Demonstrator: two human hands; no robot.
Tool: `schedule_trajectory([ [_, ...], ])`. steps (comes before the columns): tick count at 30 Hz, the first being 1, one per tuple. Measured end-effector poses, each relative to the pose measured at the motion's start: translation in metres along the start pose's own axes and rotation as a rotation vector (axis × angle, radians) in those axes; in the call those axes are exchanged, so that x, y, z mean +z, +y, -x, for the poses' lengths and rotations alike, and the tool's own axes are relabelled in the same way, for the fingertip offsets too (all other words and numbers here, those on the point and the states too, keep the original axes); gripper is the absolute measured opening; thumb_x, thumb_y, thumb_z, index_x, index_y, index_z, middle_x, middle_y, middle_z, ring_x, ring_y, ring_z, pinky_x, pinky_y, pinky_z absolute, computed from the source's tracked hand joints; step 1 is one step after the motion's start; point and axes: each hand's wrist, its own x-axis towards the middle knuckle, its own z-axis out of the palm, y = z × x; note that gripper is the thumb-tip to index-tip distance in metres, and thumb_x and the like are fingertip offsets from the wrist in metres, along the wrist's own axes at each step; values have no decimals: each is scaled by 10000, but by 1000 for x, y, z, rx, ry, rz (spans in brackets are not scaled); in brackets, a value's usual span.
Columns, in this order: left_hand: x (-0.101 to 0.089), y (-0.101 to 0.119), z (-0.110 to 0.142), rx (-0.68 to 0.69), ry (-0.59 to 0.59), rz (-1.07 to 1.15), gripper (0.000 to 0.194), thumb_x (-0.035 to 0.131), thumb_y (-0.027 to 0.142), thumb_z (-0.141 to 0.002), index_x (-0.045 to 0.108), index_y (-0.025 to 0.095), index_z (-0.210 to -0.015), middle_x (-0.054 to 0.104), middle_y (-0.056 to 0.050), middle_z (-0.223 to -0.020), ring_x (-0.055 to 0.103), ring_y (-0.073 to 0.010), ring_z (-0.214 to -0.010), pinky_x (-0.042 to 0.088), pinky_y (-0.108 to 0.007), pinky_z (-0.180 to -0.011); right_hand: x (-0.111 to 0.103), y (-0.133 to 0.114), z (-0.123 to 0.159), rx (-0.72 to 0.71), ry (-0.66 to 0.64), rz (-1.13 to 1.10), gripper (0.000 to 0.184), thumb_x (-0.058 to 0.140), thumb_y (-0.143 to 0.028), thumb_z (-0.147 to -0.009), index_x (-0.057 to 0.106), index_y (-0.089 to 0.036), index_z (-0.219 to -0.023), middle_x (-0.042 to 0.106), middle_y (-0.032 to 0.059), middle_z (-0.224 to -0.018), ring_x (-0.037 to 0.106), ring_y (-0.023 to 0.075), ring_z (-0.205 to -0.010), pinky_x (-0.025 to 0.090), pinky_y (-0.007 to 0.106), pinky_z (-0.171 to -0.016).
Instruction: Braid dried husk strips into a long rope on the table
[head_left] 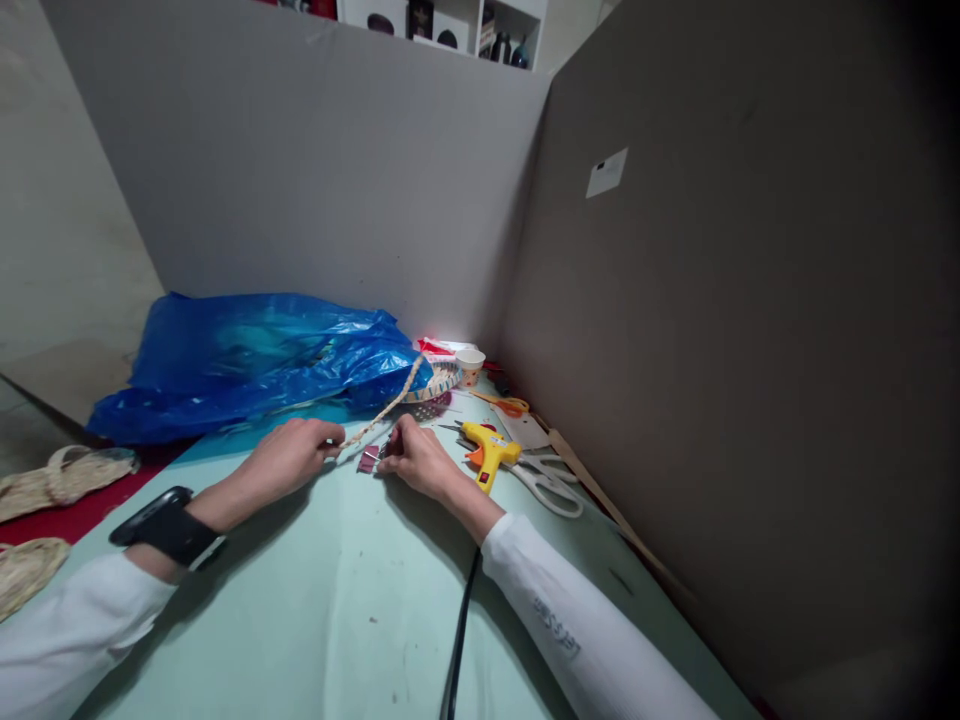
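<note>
My left hand (pixel 296 458) is closed on the lower end of a thin braided straw cord (pixel 390 405). From those fingers the cord rises to the right, towards the blue bag. Just right of it, my right hand (pixel 421 458) is pinched at a maroon binder clip (pixel 367 459) with silver wire handles, low over the table. Its fingertips partly hide the clip's handles. Beside my right wrist lies a yellow hot glue gun (pixel 491 452), and a black cable (pixel 463 620) runs under that forearm towards the front.
A blue plastic bag (pixel 277 350) spreads along the back left. Near the corner are a woven basket (pixel 442 380), a paper cup (pixel 470 365) and orange-handled scissors (pixel 510 404). White-handled scissors (pixel 551 490) lie right of the glue gun. Woven straw slippers (pixel 67 475) sit left; grey panels (pixel 352 170) enclose the table.
</note>
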Motion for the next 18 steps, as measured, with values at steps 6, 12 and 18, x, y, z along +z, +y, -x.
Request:
schedule_trajectory([
  [6,2,0,12,-50,-167,443,277,531,465,-762,600,202,-705,565,-4,-568,431,-150,-531,301,-267,-537,4,0,3,-71,-16,97,156,704,-175,-826,585,-175,-927,601,20,-838,538,182,-805,356,277,-713],
  [12,6,1,25,-204,-261,681,395,642,559,-680,604,179,-779,525,34,-540,303,-85,-466,183,-231,-475,1,-1,4,-171,-60,146,219,659,-98,-841,653,-189,-1040,600,16,-869,533,178,-848,350,268,-766],
  [18,10,2,21,-216,-222,743,378,686,539,-664,590,179,-722,544,33,-521,303,-77,-457,176,-239,-482,-4,2,1,-159,-60,103,216,695,-147,-827,656,-178,-1037,641,-12,-831,567,153,-771,373,238,-700],
])
